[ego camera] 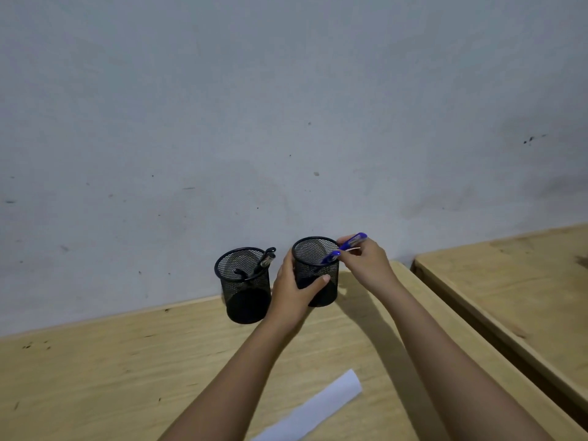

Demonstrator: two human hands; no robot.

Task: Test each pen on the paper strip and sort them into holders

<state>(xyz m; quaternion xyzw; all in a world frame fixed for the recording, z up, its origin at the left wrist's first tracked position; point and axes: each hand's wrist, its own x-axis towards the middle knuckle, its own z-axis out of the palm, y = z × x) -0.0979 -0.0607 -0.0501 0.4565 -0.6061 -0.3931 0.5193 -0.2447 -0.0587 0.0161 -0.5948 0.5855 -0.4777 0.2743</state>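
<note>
Left hand curled round the mesh holder, likely to steady it, while the right hand pinched the blue pen in its fingers, tip inside that holder for sorting; paper strip lay nearer the person.

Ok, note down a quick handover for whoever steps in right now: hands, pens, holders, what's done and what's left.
Left hand grips the right holder, steadying it on the table.
Right hand pinches a blue pen, angled into that holder's mouth.
Left holder already has black pens in it.
Paper strip lies nearer the person.
Left: release the blue pen; I see no other loose pens.
</note>
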